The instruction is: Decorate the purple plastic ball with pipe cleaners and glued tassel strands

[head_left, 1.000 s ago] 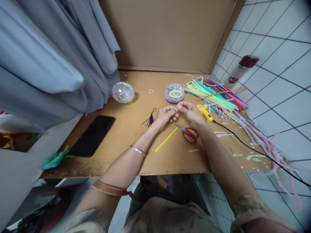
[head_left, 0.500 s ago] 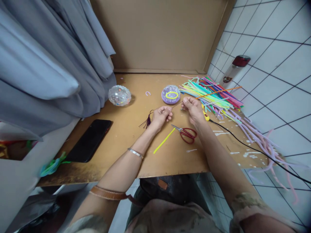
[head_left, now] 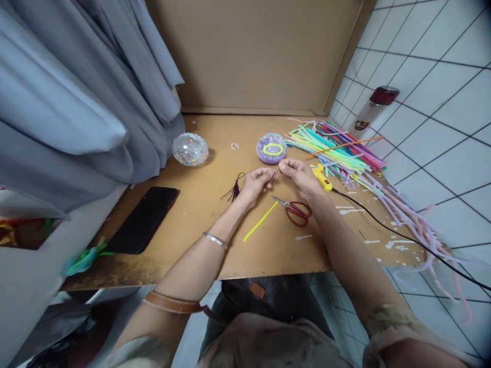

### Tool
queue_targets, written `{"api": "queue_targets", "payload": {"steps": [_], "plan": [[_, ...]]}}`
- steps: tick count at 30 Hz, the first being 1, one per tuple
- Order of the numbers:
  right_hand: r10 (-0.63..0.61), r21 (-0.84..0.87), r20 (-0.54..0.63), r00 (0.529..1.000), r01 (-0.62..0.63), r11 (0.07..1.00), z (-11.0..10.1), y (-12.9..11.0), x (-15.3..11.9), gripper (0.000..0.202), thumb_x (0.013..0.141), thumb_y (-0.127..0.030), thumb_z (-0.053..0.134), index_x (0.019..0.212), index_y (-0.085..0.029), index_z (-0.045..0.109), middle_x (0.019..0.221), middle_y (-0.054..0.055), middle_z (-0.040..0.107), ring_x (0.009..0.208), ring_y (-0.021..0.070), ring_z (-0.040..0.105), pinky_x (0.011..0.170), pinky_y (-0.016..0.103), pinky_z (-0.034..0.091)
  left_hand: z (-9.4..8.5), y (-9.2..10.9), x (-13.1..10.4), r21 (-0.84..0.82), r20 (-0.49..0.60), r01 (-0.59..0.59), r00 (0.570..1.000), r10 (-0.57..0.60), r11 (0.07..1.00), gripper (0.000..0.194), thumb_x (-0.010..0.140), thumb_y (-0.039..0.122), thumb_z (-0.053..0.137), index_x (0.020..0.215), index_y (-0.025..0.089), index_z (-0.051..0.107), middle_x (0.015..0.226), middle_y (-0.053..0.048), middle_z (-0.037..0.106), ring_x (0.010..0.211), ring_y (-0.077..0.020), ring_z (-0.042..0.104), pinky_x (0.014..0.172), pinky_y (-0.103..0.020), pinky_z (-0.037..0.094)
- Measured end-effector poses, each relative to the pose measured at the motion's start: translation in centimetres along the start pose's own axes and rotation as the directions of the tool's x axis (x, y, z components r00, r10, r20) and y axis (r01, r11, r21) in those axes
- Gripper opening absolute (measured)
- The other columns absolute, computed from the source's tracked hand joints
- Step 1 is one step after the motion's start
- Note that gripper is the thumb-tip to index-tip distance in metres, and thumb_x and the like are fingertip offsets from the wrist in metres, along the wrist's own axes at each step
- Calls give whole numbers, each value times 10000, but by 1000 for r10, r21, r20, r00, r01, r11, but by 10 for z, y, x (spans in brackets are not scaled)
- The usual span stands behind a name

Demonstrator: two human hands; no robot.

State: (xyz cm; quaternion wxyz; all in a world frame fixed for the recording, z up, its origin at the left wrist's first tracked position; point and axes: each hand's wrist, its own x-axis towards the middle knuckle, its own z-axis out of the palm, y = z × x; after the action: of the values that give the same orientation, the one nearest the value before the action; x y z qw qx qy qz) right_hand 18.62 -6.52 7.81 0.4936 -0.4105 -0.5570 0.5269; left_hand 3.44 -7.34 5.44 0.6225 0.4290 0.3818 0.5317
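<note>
Over the middle of the table, my left hand and my right hand are both closed in a pinch on one thin dark string, with a short stretch showing between the fingertips. Left of my left hand lies a dark purple tassel with a loop; whether it joins the string I cannot tell. Red-handled scissors rest below my hands, their tip by a yellow fuzzy strip. Just beyond my fingers sits a purple ball-like piece bearing a yellow ring.
Colourful pipe cleaners are heaped at the right, beside a yellow glue gun with a black cord. A clear dotted ball, a pale curved bit and a black phone lie leftward. A red-capped bottle stands by the tiles.
My right hand has moved left, closer to my left hand, so the visible string between them is shorter. More of the yellow glue gun now shows behind my right hand.
</note>
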Motion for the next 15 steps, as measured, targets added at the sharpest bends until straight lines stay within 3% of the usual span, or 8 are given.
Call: {"api": "queue_targets", "payload": {"steps": [5, 15], "plan": [[-23, -26, 6, 1000, 23, 999, 1, 2, 1, 462, 630, -592, 849, 661, -210, 589, 607, -25, 581, 633, 129, 497, 668, 278, 410, 1, 1, -1, -52, 139, 50, 989, -43, 997, 317, 722, 382, 851, 738, 126, 664, 717, -18, 689, 465, -32, 447, 434, -180, 296], [-19, -1, -84, 996, 19, 1000, 3, 1, 2, 462, 563, -574, 871, 654, -216, 594, 635, -26, 585, 630, 126, 497, 600, 266, 399, 5, 6, -4, -114, 124, 115, 987, -101, 987, 315, 669, 297, 908, 726, 115, 658, 631, 19, 588, 482, -24, 402, 456, -175, 265]]}}
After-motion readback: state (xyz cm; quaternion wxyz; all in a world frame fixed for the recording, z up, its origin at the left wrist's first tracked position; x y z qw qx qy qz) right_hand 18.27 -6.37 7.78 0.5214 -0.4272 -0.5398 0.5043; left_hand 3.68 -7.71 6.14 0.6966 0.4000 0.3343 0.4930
